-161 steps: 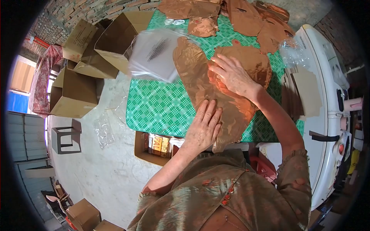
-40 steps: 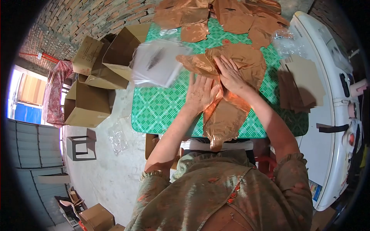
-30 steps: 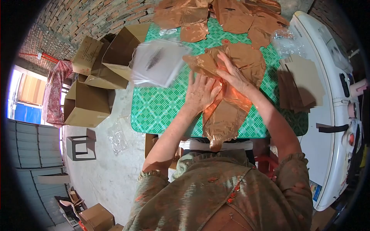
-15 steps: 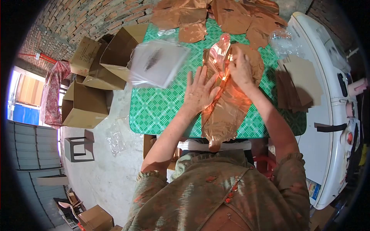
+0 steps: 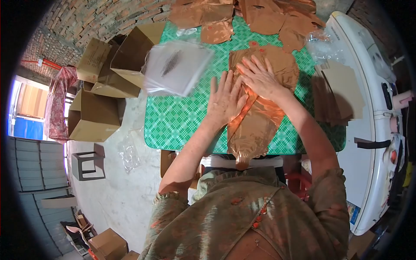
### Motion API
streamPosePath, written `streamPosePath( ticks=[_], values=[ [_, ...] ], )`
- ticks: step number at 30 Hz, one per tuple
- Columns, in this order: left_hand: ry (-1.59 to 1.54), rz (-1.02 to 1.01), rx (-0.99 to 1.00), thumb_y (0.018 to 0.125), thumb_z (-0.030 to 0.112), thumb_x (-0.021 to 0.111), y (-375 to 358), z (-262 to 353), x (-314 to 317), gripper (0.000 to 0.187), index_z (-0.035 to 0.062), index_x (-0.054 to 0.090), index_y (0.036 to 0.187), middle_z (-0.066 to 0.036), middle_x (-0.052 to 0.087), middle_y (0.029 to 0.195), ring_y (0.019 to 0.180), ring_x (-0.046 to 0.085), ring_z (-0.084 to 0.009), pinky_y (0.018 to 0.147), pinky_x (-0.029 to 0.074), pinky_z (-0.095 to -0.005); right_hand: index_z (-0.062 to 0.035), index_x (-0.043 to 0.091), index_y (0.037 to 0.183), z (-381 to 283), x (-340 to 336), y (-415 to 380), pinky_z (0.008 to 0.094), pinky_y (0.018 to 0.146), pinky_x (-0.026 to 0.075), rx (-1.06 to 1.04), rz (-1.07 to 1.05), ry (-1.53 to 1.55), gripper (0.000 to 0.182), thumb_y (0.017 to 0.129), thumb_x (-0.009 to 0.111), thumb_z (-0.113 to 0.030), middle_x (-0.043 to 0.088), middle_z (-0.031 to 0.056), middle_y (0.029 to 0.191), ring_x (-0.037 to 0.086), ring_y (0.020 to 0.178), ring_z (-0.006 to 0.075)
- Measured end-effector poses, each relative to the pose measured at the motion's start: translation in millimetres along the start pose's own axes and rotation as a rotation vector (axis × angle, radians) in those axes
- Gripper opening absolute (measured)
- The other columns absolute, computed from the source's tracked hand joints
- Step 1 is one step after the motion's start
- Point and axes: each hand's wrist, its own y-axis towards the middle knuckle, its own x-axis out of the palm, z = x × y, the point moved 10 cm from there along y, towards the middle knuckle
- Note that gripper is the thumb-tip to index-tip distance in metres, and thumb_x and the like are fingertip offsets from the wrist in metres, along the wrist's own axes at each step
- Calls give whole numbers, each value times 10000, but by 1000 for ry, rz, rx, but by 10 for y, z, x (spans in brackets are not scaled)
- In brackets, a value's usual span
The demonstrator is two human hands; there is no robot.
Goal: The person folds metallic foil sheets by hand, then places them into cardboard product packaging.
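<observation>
And here's my right hand (image 5: 261, 82), fingers spread wide, palm down on the upper part of the copper-coloured foil (image 5: 255, 125)! My left hand (image 5: 224, 100) is open too, flattened along the foil's left edge. The foil lies on the green checked table (image 5: 177, 125), right in front of me, its narrow lower end poking past the near edge. Clear plastic sheets (image 5: 175, 71) sit to the left, brown card pieces (image 5: 344, 93) to the right, more foil pieces (image 5: 262, 19) at the far side.
</observation>
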Motion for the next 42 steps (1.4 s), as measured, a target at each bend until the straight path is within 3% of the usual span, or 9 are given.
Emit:
streamPosePath(
  ticks=[3,10,12,17,19,24,28,35,42],
  values=[
    [-33,-89,-56,1064,460,498,9,-32,53,709,19,408,1612,-252,338,1695,1591,275,-421,1281,168,-629,-232,302,1695,68,69,-21,611,1313,-24,20,-56,9,619,1127,309,-480,196,56,1787,94,1656,298],
    [0,-55,-56,1060,451,507,16,-66,111,743,-14,366,1622,-249,345,1691,1591,282,-410,1283,169,-619,-268,260,1709,15,38,-23,614,1314,-6,25,-72,-35,623,1127,336,-477,143,37,1801,61,1661,285],
    [-9,-12,-55,1065,434,511,2,-76,99,729,-16,368,1620,-246,353,1686,1591,282,-406,1286,170,-608,-237,304,1693,19,21,-10,617,1313,2,38,-70,-63,616,1123,362,-463,139,38,1801,56,1661,283],
    [-101,211,37,1058,403,551,300,23,-182,660,-58,480,1526,-290,502,1549,1468,443,-451,1216,332,-570,-108,489,1580,12,28,-20,633,1310,36,65,-202,-216,543,1070,449,-289,152,63,1796,55,1662,291],
    [-189,239,43,1064,428,545,375,-2,-54,672,-60,482,1521,-300,530,1518,1435,479,-465,1200,360,-566,-106,503,1566,70,71,12,640,1307,45,8,-35,-151,537,1053,458,-256,156,76,1793,59,1661,300],
    [-122,140,48,1078,507,494,322,-1,209,768,-32,374,1611,-277,420,1632,1543,371,-416,1263,302,-541,-92,537,1522,93,96,-34,648,1304,60,-75,149,-48,523,1056,495,-326,161,114,1785,67,1656,321],
    [-97,89,65,1073,555,476,313,14,189,808,8,327,1648,-264,400,1647,1568,331,-398,1277,259,-569,-145,512,1557,127,175,-8,664,1297,75,-62,113,-126,543,1056,513,-357,155,121,1784,76,1654,330],
    [-72,-20,122,1081,595,430,37,88,133,804,112,253,1699,-201,348,1696,1588,292,-379,1297,170,-597,-264,341,1674,76,88,-63,674,1289,94,-104,224,-140,633,1069,490,-373,216,104,1770,130,1645,339],
    [-96,-150,189,1082,555,470,-355,255,-108,738,137,336,1676,-177,346,1705,1601,275,-360,1301,150,-600,-276,297,1691,116,130,-18,666,1292,74,-83,216,-129,614,1123,387,-490,226,94,1768,123,1646,334]
  ],
)
